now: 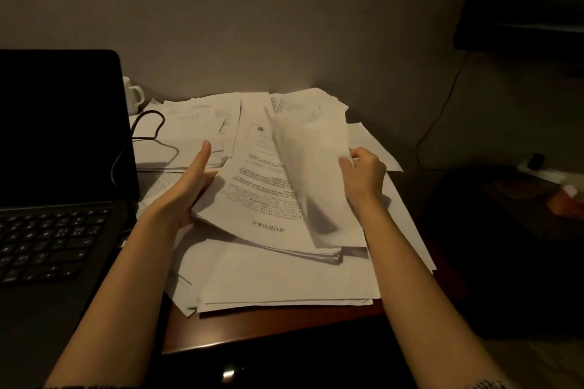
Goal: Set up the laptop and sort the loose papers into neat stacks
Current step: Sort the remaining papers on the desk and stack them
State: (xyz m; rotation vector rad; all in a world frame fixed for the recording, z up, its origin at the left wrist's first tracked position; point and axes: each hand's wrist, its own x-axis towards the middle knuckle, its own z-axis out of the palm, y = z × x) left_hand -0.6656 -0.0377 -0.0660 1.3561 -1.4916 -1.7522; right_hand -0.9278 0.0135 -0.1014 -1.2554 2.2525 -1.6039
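The right hand (363, 175) pinches a blurred sheet (311, 161) above the papers (284, 275) covering the tabletop (252, 328). The left hand (189, 186), fingers straight, supports a printed bundle (262, 199). The open laptop (60, 199) sits at the left edge

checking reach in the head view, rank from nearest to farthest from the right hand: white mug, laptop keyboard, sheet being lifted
1. The sheet being lifted: in the right hand's own grip, centre of the desk.
2. The laptop keyboard: across the papers, on the left.
3. The white mug: back left, by the wall behind the laptop screen.
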